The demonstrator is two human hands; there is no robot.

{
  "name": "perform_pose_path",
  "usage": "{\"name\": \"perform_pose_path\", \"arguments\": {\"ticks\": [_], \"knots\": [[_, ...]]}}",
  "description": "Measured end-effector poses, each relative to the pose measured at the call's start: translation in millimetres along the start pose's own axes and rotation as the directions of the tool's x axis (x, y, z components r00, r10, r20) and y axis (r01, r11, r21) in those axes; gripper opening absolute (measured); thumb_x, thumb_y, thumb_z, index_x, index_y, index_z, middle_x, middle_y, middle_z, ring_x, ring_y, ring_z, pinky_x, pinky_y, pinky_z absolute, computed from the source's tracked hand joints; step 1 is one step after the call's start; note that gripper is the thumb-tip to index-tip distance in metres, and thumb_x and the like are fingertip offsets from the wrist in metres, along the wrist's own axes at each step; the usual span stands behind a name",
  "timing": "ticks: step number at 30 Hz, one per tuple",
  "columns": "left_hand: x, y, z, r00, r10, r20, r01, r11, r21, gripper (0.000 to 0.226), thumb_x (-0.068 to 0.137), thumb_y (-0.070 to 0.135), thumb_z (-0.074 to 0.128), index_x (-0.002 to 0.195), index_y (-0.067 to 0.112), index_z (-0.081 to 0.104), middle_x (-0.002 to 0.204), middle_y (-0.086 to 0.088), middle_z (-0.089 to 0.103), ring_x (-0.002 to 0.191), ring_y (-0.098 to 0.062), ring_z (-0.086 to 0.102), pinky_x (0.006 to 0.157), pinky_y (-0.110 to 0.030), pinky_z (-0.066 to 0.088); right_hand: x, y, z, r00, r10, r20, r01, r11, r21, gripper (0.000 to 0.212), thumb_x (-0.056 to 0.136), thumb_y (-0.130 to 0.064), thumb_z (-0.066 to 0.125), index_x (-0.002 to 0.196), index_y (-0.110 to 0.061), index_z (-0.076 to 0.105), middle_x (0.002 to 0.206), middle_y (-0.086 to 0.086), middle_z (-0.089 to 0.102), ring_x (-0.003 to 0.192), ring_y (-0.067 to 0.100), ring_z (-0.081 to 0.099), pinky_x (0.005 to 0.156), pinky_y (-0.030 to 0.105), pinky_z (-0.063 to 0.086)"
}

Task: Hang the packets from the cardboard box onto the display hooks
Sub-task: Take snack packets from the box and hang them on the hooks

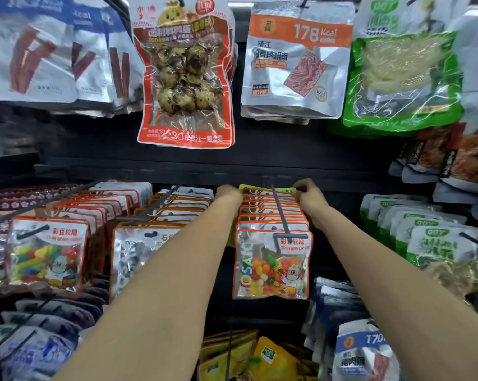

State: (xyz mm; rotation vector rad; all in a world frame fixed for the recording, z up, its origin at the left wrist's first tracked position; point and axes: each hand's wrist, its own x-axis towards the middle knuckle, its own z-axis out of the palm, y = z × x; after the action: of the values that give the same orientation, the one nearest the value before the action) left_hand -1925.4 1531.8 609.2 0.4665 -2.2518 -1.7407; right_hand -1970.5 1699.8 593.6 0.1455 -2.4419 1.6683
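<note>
Hands reach to the far end of one display hook, at the centre of the rack. Left hand sits at the left edge of the row of jelly bean packets strung along that hook; its fingers are hidden behind the packet tops, so I cannot tell whether the grip is clenched on anything. Right hand is at the right edge of the same row, fingers curled over the top of the rearmost packets, seemingly grasping them near a yellow-green packet at the very back. The hook looks nearly full, packets stacked from back wall to front tip. Hooks to the left carry similar orange-edged packets, also well filled. Upper row holds a quail egg packet, a pork jerky packet and green packets. Cardboard box is not in view. Judgement: the task looks well advanced on this hook, now at squaring or pushing back the row; how many packets are left in the box cannot be known.
</note>
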Motion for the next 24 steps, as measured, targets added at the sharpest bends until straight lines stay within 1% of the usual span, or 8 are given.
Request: {"name": "perform_pose_path", "arguments": {"ticks": [2,4,6,8,11,14,19,24], "knots": [[2.3,-6.3,0.2,1.000,-0.017,0.006,0.018,0.996,-0.092,0.032,0.099,0.011,0.041,0.129,0.005,0.053,0.135,-0.014,0.053,0.086,-0.019,0.061,0.042,-0.015,0.046,1.7,7.9,-2.0,0.999,0.018,-0.052,-0.018,1.000,-0.004,0.013,0.098,-0.012,0.045,0.107,-0.016,0.053,0.112,0.013,0.060,0.105,0.030,0.060,0.089,0.044,0.052],[3.1,-7.8,1.6,1.000,0.003,-0.008,-0.003,1.000,0.002,0.022,0.100,0.011,0.040,0.108,0.014,0.060,0.132,-0.013,0.054,0.068,-0.009,0.052,0.040,-0.006,0.041,3.7,14.1,-3.4,0.998,0.056,-0.029,-0.057,0.998,-0.007,0.019,0.098,-0.014,0.047,0.112,-0.012,0.059,0.112,0.013,0.063,0.105,0.030,0.061,0.090,0.045,0.052],[-1.3,-6.0,1.3,0.997,-0.061,-0.045,0.065,0.993,0.094,0.023,0.101,0.016,0.038,0.093,0.016,0.059,0.123,-0.008,0.058,0.093,-0.011,0.060,0.071,-0.007,0.046,4.1,16.2,-4.1,0.998,0.065,-0.023,-0.066,0.998,-0.011,0.024,0.097,-0.014,0.049,0.118,-0.010,0.062,0.111,0.012,0.064,0.100,0.025,0.063,0.077,0.037,0.054],[-3.9,-7.1,4.7,0.994,0.020,-0.108,0.018,0.941,0.337,0.026,0.101,0.020,0.036,0.106,0.016,0.060,0.127,-0.004,0.057,0.119,-0.018,0.054,0.094,-0.022,0.042,4.0,15.6,-4.1,0.997,0.050,-0.053,-0.050,0.999,0.000,0.025,0.097,-0.014,0.051,0.117,-0.009,0.063,0.109,0.011,0.065,0.091,0.022,0.063,0.064,0.028,0.049],[3.1,-7.5,0.4,0.995,-0.019,-0.094,0.036,0.982,0.184,0.033,0.102,0.015,0.036,0.129,0.008,0.053,0.135,-0.008,0.053,0.119,-0.020,0.054,0.080,-0.014,0.047,4.9,14.6,-4.8,0.997,0.052,-0.052,-0.051,0.999,0.012,0.024,0.096,-0.016,0.052,0.117,-0.010,0.064,0.108,0.012,0.066,0.094,0.024,0.064,0.074,0.034,0.053],[2.9,-4.8,2.1,0.995,0.002,-0.096,-0.001,1.000,0.013,0.029,0.098,0.009,0.046,0.122,0.001,0.059,0.126,-0.013,0.060,0.099,-0.023,0.059,0.071,-0.017,0.049,4.4,15.4,-6.0,0.998,0.057,-0.004,-0.057,0.998,-0.009,0.022,0.096,-0.016,0.052,0.114,-0.009,0.063,0.105,0.011,0.066,0.098,0.026,0.064,0.082,0.038,0.053],[1.6,6.5,2.4,0.978,0.049,-0.203,0.027,0.934,0.356,0.027,0.097,0.013,0.048,0.119,0.001,0.057,0.123,-0.014,0.060,0.110,-0.027,0.059,0.081,-0.030,0.046,1.5,17.0,-1.5,0.999,0.013,-0.049,-0.014,1.000,-0.011,0.011,0.095,-0.016,0.055,0.098,-0.013,0.065,0.101,0.009,0.067,0.095,0.025,0.065,0.087,0.041,0.053],[-0.2,14.8,2.8,0.989,0.136,-0.064,-0.078,0.829,0.554,0.030,0.098,0.024,0.049,0.120,0.007,0.059,0.119,-0.013,0.060,0.103,-0.027,0.060,0.073,-0.032,0.044,-1.8,14.5,-3.9,0.999,-0.042,-0.011,0.041,0.998,-0.045,0.007,0.094,-0.018,0.057,0.098,-0.018,0.062,0.098,0.007,0.067,0.092,0.023,0.066,0.084,0.040,0.054]]}}
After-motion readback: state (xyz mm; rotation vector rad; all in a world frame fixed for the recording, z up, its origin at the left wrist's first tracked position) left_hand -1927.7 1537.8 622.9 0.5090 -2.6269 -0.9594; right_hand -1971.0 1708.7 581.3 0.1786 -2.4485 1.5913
